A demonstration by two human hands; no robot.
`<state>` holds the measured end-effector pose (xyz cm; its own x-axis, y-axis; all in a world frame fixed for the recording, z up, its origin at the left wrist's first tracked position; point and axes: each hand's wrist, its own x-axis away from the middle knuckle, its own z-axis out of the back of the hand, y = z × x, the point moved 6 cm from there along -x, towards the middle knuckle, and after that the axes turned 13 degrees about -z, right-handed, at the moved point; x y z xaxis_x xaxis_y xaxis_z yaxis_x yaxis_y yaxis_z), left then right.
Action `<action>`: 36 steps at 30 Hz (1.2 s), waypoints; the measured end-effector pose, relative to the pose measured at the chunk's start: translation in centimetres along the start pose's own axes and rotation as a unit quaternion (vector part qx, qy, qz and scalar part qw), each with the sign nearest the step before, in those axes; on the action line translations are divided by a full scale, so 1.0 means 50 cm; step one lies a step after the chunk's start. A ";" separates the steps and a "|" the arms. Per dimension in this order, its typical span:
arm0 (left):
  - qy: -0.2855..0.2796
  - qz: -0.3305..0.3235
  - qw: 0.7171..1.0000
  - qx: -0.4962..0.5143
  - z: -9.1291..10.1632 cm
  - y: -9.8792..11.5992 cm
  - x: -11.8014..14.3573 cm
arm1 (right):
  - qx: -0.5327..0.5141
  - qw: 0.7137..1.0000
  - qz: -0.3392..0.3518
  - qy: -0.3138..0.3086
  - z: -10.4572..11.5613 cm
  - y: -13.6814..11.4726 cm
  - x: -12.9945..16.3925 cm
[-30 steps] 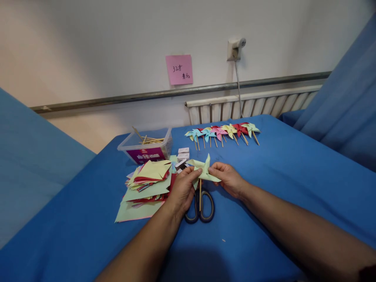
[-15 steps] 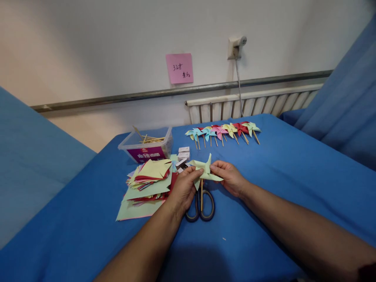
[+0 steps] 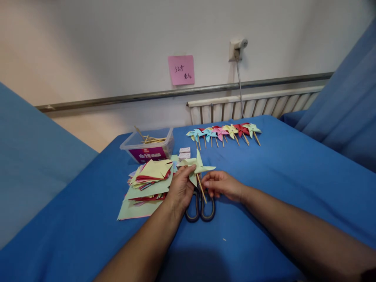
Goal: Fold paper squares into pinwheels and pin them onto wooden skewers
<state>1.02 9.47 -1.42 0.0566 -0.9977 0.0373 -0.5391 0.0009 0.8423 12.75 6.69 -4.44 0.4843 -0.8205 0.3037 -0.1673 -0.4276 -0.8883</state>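
Observation:
My left hand [image 3: 182,187] pinches a pale green paper pinwheel [image 3: 199,166], its thumb on the paper close to the middle. The pinwheel's wooden stick [image 3: 201,188] slants down and right from the paper. Beside the stick is my right hand [image 3: 221,184], with loosely curled fingers and nothing visible in them; whether a fingertip touches the stick cannot be made out. Beneath the stick lie scissors [image 3: 208,216] with dark handles, their blades mostly hidden. To the left is a stack of cut paper pieces [image 3: 152,172] in several colours.
A clear plastic box [image 3: 147,150] of wooden sticks stands behind the paper stack. Small white boxes [image 3: 185,152] sit beside it. Finished pinwheels [image 3: 220,133] lie in a row at the back of the blue-covered table [image 3: 264,223]. A radiator [image 3: 258,103] runs along the wall.
My right hand has let go of the paper blade and moved down beside the stick. The pinwheel has turned in my left hand, and its stick now slants rightward.

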 end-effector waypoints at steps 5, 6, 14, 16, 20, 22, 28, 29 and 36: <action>0.006 -0.023 1.000 -0.011 0.001 0.002 0.003 | 0.065 0.998 -0.007 -0.025 -0.025 0.021 -0.008; 0.001 -0.024 1.000 -0.009 0.000 0.003 0.004 | 0.065 0.998 -0.006 -0.024 -0.025 0.022 -0.009; -0.045 0.033 0.997 0.047 -0.017 0.007 0.008 | 0.056 0.998 0.026 0.033 -0.010 -0.003 0.001; -0.043 0.028 0.998 0.034 -0.013 0.008 0.007 | 0.055 0.997 0.027 0.047 -0.009 -0.006 0.003; -0.053 0.007 0.999 0.004 -0.005 0.005 0.003 | 0.054 0.997 0.029 0.054 -0.011 -0.008 0.005; -0.059 0.001 0.998 -0.006 -0.002 0.003 0.000 | 0.052 0.997 0.031 0.052 -0.011 -0.009 0.005; -0.043 -0.009 0.999 -0.010 0.004 0.006 -0.003 | 0.056 0.997 0.033 0.042 -0.011 -0.006 0.003; -0.044 -0.009 0.999 -0.009 0.003 0.007 -0.003 | 0.057 0.997 0.032 0.041 -0.010 -0.005 0.003; -0.064 -0.006 0.998 -0.014 -0.002 0.009 -0.002 | 0.047 0.997 0.025 0.051 -0.007 -0.007 -0.004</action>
<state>0.84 9.55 -0.98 -0.0460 -0.9981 -0.0415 -0.5144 -0.0120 0.8575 12.41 6.87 -4.09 0.3866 -0.8765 0.2869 -0.1052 -0.3509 -0.9305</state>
